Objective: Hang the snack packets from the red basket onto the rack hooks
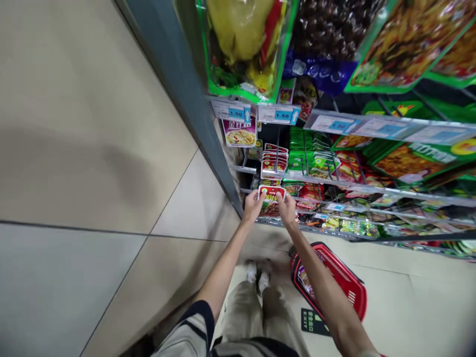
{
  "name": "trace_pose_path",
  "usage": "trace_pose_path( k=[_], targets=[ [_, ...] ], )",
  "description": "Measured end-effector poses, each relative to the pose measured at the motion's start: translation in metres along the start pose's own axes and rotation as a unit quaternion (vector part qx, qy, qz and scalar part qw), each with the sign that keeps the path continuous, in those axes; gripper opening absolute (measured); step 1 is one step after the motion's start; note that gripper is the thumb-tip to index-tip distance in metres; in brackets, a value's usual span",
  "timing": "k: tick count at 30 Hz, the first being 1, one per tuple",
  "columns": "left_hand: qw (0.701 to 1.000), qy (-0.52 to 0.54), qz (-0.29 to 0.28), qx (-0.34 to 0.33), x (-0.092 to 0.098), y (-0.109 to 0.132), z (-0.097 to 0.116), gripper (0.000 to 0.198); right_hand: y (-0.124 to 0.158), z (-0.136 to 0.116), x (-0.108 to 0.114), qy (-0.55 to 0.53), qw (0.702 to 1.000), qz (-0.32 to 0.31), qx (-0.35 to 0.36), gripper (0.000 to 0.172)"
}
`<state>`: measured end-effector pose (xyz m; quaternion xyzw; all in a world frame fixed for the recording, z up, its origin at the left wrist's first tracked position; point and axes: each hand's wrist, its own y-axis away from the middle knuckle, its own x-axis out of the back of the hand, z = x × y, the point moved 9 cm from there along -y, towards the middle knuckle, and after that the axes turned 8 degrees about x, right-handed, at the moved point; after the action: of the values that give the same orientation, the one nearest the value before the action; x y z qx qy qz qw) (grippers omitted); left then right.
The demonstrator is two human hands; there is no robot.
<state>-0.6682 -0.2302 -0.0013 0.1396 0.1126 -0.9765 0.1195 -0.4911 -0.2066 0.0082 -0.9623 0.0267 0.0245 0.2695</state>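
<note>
Both arms reach forward to the shelf front. My left hand grips the left side of a red snack packet with yellow lettering and a picture of food. On the packet's right side, my right hand pinches it, thumb on the front. It is held upright before the lower rows. Right behind it hangs a row of similar red packets, with green packets beside them. A purple-topped packet hangs higher up at the left.
On the floor at my right stands a red shopping basket with a purple packet inside. A dark exit sign lies on the floor. Price tags line the shelf rails. Large food bags hang overhead. A grey shelf post rises at left.
</note>
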Motion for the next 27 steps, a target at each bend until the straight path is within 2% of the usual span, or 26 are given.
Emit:
trace_pose_path(
  k=[3, 6, 9, 14, 19, 22, 27],
  targets=[
    [0.999, 0.035, -0.008, 0.004, -0.009, -0.037, -0.005, 0.059, -0.034, 0.007, -0.007, -0.015, 0.999, 0.02, 0.023, 0.054],
    [0.999, 0.04, -0.01, -0.015, -0.012, -0.054, 0.002, 0.053, -0.048, 0.002, -0.009, -0.01, 0.998, 0.033, 0.046, 0.049],
    [0.999, 0.03, -0.011, -0.034, -0.014, -0.06, 0.013, 0.047, -0.051, -0.004, -0.007, -0.007, 0.997, 0.057, 0.047, 0.045],
    [0.996, 0.022, 0.058, -0.071, -0.013, -0.068, 0.026, 0.031, -0.061, -0.008, -0.008, -0.014, 0.995, 0.088, 0.049, 0.039],
    [0.994, 0.042, 0.079, -0.056, -0.014, -0.075, 0.023, 0.038, -0.067, -0.01, -0.005, 0.044, 0.992, 0.091, 0.073, 0.041],
    [0.994, 0.036, 0.076, -0.065, -0.015, -0.076, 0.025, 0.04, -0.066, -0.006, -0.002, 0.092, 0.988, 0.093, 0.086, 0.046],
    [0.997, -0.024, 0.039, -0.064, -0.019, -0.072, 0.027, 0.04, -0.062, 0.005, 0.003, 0.095, 0.985, 0.104, 0.095, 0.046]
  ],
)
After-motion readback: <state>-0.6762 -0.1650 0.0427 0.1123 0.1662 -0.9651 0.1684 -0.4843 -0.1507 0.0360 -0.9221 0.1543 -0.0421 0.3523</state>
